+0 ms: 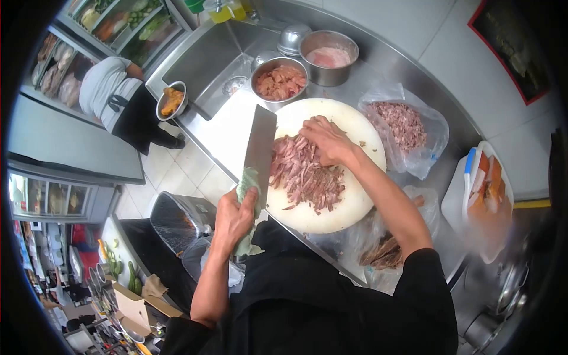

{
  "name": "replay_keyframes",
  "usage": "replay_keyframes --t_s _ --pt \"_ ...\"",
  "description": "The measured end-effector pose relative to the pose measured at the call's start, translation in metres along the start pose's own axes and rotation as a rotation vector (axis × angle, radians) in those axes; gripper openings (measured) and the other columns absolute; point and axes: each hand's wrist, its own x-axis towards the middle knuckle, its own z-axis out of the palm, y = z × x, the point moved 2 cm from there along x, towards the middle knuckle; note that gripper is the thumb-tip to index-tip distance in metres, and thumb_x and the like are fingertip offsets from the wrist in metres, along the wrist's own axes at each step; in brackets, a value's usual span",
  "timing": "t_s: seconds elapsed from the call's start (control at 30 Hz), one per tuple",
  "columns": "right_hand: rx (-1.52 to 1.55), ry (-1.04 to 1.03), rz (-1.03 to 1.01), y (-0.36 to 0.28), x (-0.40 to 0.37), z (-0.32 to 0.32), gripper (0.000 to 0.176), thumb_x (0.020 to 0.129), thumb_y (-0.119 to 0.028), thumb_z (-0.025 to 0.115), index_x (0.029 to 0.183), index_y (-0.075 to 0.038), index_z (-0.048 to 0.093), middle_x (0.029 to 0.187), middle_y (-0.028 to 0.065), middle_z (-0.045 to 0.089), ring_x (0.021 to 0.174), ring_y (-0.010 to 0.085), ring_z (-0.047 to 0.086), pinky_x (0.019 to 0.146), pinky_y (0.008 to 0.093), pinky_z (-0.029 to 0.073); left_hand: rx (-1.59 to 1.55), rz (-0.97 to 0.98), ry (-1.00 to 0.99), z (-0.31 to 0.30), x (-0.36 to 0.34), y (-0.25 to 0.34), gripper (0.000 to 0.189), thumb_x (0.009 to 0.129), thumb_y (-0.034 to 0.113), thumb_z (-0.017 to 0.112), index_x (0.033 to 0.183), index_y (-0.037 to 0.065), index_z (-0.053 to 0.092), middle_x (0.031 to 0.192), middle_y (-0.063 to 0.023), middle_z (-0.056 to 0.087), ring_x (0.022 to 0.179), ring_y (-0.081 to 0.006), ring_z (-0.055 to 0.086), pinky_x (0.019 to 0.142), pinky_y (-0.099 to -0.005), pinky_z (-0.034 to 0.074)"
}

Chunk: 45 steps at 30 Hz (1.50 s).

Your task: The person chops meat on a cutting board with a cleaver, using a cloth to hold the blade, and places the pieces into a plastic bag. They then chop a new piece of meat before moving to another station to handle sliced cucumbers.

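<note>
My left hand (232, 214) is closed round the handle of a cleaver (261, 139), with a pale green cloth (249, 186) between palm and handle. The wide blade points away from me at the left edge of a round white cutting board (357, 204). Strips of sliced meat (305, 177) lie heaped on the board. On the heap's far side rests my right hand (324, 139), its fingers curled down onto the meat; the fingertips are partly hidden.
Behind the board stand a metal bowl of raw meat (279, 83) and a pot of pinkish contents (329, 57). Bags of chopped meat (402, 125) and darker meat (384, 253) lie to the right. A sink (204, 65) is at left; beyond it another person (121, 97) bends over.
</note>
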Motion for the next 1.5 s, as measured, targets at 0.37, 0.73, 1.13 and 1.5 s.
replay_keyframes --t_s 0.37,0.73,1.13,1.5 --pt "0.182 0.047 0.097 0.011 -0.021 0.000 0.020 0.069 -0.010 0.073 0.088 -0.006 0.072 0.092 0.0104 0.065 0.093 0.0334 0.062 0.083 0.0445 0.054 -0.147 -0.002 -0.133 0.001 0.011 -0.006 0.036 0.098 0.029 0.058 0.104 -0.004 0.070 0.076 -0.0160 0.070 0.071 -0.0215 0.064 0.070 -0.0381 0.051" --pt "0.496 0.218 0.187 0.038 -0.041 -0.020 0.026 0.068 -0.001 0.068 0.092 -0.005 0.078 0.084 0.0117 0.069 0.082 0.0294 0.069 0.080 0.0350 0.056 -0.268 -0.021 -0.098 -0.018 0.015 -0.020 0.037 0.100 0.029 0.059 0.108 -0.005 0.070 0.083 -0.0133 0.072 0.077 -0.0173 0.064 0.073 -0.0357 0.051" --pt "0.348 0.155 0.043 -0.064 -0.022 -0.010 0.036 0.071 -0.006 0.073 0.107 -0.004 0.073 0.109 0.0129 0.069 0.100 0.0333 0.065 0.092 0.0438 0.053 -0.293 -0.096 -0.200 -0.023 0.018 -0.010 0.041 0.100 0.033 0.060 0.101 -0.007 0.070 0.078 -0.0106 0.070 0.070 -0.0140 0.062 0.065 -0.0321 0.049" --pt "0.705 0.513 0.424 -0.071 -0.027 0.011 0.017 0.085 -0.010 0.072 0.101 -0.003 0.070 0.094 0.0107 0.070 0.094 0.0279 0.064 0.084 0.0388 0.052 -0.433 -0.108 -0.297 0.014 0.023 -0.003 0.040 0.098 0.036 0.062 0.085 -0.001 0.066 0.059 -0.0065 0.059 0.043 -0.0145 0.055 0.040 -0.0301 0.042"
